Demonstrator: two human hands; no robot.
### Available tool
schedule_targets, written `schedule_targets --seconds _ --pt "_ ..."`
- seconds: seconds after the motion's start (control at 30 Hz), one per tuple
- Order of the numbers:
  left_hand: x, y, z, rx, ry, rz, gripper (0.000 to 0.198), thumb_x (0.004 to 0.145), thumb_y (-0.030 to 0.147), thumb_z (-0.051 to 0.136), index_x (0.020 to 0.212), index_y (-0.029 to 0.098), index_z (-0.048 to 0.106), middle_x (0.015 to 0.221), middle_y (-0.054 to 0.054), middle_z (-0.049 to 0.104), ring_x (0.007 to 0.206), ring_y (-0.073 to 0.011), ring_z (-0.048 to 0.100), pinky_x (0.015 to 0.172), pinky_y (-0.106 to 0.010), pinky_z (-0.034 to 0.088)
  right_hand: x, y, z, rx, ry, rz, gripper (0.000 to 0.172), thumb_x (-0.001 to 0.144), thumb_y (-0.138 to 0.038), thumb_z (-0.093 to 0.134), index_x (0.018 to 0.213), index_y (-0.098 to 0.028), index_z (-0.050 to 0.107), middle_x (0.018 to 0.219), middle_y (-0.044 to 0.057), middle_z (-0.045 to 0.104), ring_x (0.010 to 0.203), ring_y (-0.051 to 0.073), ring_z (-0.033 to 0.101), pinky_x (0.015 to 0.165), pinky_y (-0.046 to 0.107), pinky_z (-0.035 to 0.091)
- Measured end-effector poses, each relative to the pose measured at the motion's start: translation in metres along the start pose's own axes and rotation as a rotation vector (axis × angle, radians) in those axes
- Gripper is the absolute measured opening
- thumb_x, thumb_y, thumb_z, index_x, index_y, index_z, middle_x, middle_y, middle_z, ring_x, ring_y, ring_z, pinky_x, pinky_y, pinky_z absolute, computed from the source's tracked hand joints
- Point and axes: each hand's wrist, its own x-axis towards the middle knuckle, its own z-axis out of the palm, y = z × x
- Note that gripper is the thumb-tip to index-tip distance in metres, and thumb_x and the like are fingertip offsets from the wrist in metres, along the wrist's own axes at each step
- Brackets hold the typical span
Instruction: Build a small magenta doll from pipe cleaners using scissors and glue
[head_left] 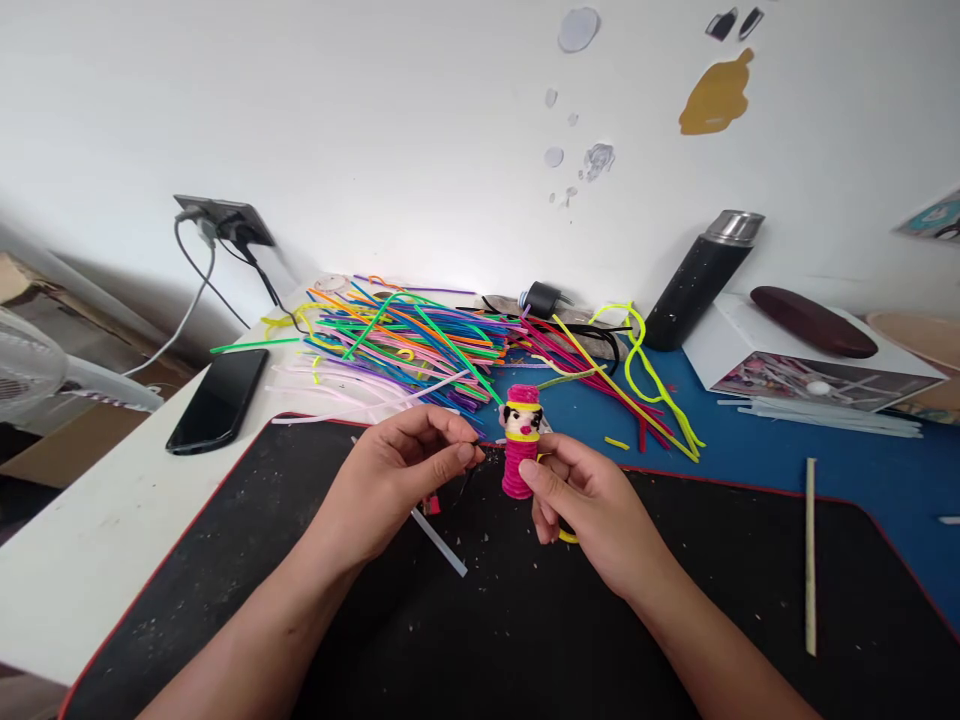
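Doll [523, 438] of fuzzy stems stands upright in the right hand [589, 497], pinched at its side, its pink hat, white face and ribbed magenta body apparently formed, yellow bands at brim and neck. Just left of it, the left hand [401, 475] pinches a dark strand [477, 443], seemingly loose; whether more parts remain cannot be told. Colorful stems [405, 340] lie beyond the left hand.
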Motion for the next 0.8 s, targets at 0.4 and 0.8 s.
schedule_targets --seconds 0.4,0.8 --pt "0.0015 0.0000 0.0023 0.118 0.048 -0.004 0.025 0.078 0.037 0.095 0.096 0.021 0.087 0.089 -0.005 0.084 0.080 -0.0195 0.076 0.073 -0.027 0.062 -0.0003 0.0010 0.0010 -0.018 -0.004 0.006 0.046 0.089 -0.061 0.084 0.107 -0.020 0.071 0.059 -0.009 0.055 0.048 0.013 0.058 0.050 0.027 0.047" --pt "0.0020 -0.0050 0.0012 0.210 0.135 0.047 0.024 0.079 0.041 0.093 0.093 0.023 0.089 0.090 -0.006 0.086 0.077 -0.0202 0.076 0.067 -0.026 0.060 0.0004 0.0045 0.0011 -0.012 -0.011 0.017 0.044 0.089 -0.060 0.084 0.107 -0.021 0.071 0.060 -0.008 0.056 0.048 0.013 0.058 0.049 0.027 0.046"
